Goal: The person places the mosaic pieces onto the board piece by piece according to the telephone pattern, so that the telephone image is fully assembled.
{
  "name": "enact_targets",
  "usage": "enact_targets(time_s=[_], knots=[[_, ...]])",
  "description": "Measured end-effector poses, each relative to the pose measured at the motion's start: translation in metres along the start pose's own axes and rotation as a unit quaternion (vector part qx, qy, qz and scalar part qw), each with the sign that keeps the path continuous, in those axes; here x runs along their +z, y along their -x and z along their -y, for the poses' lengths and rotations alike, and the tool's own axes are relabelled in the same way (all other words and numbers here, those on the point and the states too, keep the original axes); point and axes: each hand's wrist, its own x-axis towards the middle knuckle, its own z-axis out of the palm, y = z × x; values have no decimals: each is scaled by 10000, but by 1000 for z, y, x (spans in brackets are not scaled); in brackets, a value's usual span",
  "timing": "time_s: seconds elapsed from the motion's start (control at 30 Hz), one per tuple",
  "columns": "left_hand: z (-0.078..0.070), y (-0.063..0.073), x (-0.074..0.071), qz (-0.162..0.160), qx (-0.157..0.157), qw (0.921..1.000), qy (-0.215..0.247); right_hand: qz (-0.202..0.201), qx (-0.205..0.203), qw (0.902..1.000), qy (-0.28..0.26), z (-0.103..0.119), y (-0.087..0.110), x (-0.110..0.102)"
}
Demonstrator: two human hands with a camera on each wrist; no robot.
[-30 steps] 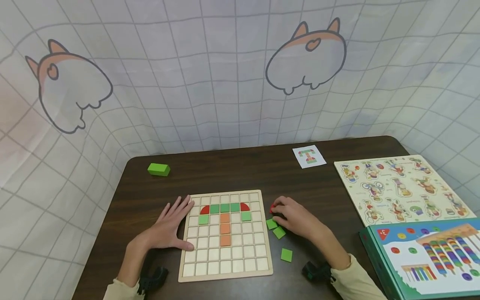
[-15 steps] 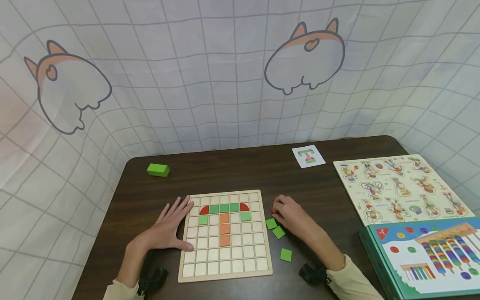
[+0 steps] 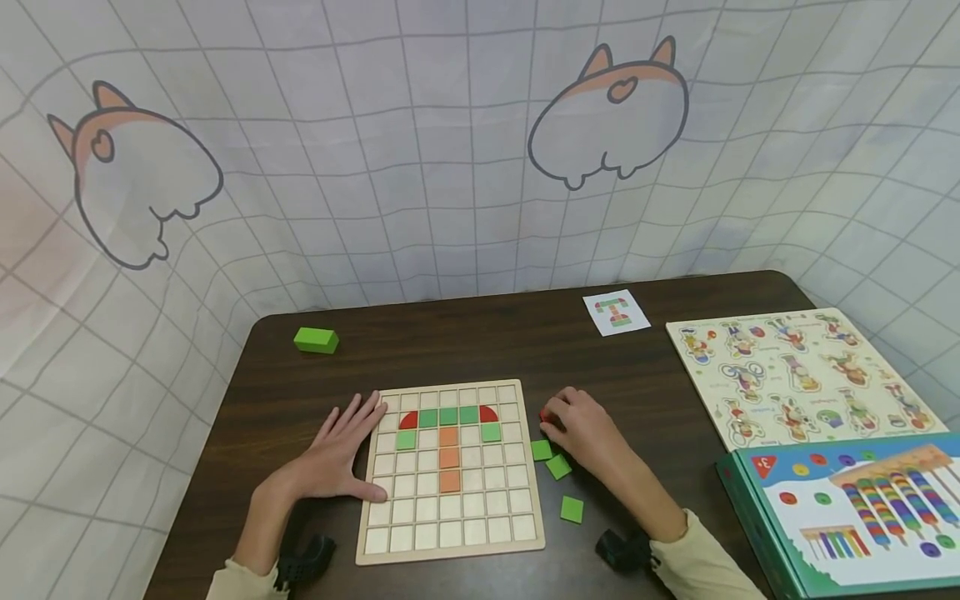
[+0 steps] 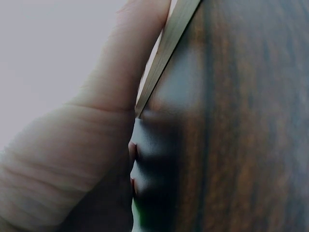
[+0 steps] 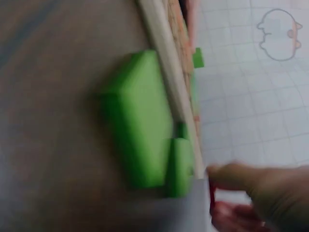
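Note:
A wooden grid board (image 3: 427, 529) lies on the dark table, with a T-like pattern of green square tiles (image 3: 448, 416), orange square tiles (image 3: 449, 457) and red quarter-round tiles (image 3: 487, 413) in its cells. My left hand (image 3: 333, 458) rests with spread fingers on the board's left edge, thumb over the frame. Just off the board's right edge, my right hand (image 3: 588, 433) pinches a small red tile (image 5: 212, 194) between thumb and fingers, which mostly cover it. Loose green tiles (image 3: 558, 466) lie below the right fingertips, with another green tile (image 3: 572, 509) nearer the front.
A card with a printed coloured pattern (image 3: 617, 312) lies at the back of the table. Towards the back left stands a bright green block (image 3: 316, 340). On the right are a picture puzzle board (image 3: 806, 375) and a teal toy box (image 3: 862, 508). A gridded curtain (image 3: 420, 167) hangs behind.
My right hand has shifted slightly left and back with the red tile. The green tile beside the board has turned a little. My left hand stays put.

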Motion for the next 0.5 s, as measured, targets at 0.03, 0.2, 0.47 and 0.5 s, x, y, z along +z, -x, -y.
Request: enact_targets(time_s=[0.03, 0.2, 0.47, 0.5], knots=[[0, 0, 0, 13, -17, 10000, 1, -74, -165, 9997, -184, 2, 0, -2], [1, 0, 1, 23, -41, 10000, -8, 330, -1511, 9808, -1187, 18, 1, -8], [0, -1, 0, 67, -85, 9999, -25, 1208, -2712, 9486, -1100, 46, 4, 10], [0, -1, 0, 71, -96, 9999, -25, 1222, -2759, 9473, -1073, 49, 3, 11]])
